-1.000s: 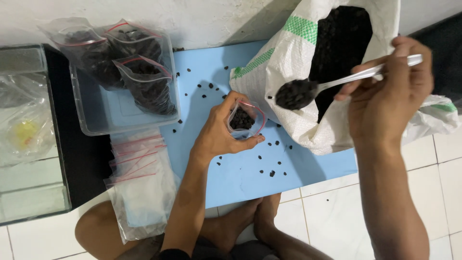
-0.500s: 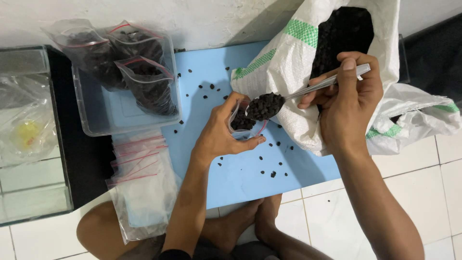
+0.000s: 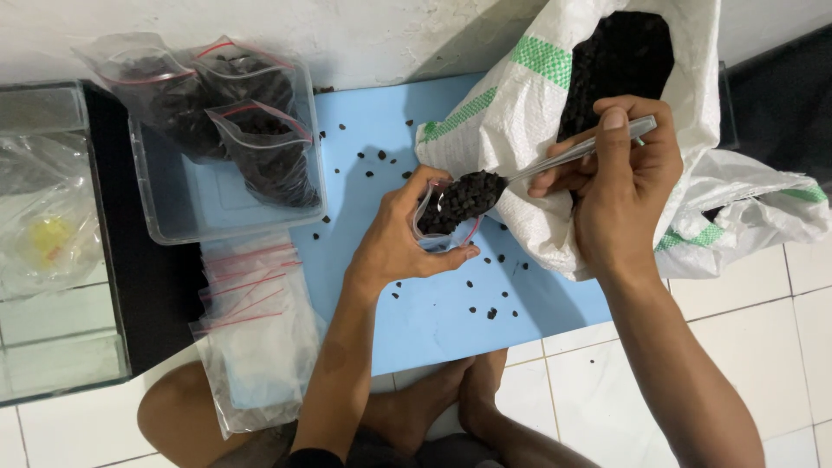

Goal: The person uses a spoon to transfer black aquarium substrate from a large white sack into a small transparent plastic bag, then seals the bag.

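Observation:
My left hand (image 3: 400,240) holds a small clear zip bag (image 3: 444,227) open above a light blue board (image 3: 416,321). My right hand (image 3: 617,182) grips a metal spoon (image 3: 555,160) heaped with small black pellets (image 3: 468,195), its bowl right at the bag's mouth. Behind the spoon stands a large white woven sack (image 3: 555,104) with green stripes, open at the top and full of the same black pellets. Loose pellets lie scattered on the board.
A clear plastic tub (image 3: 186,204) at the left holds filled zip bags of pellets (image 3: 260,147). A stack of empty zip bags (image 3: 256,329) lies below it. A glass tank (image 3: 52,251) stands at the far left. White floor tiles and my bare feet (image 3: 442,403) are below.
My right hand has carried the loaded spoon left from the sack's mouth down to the small bag. My left hand has kept the bag in place.

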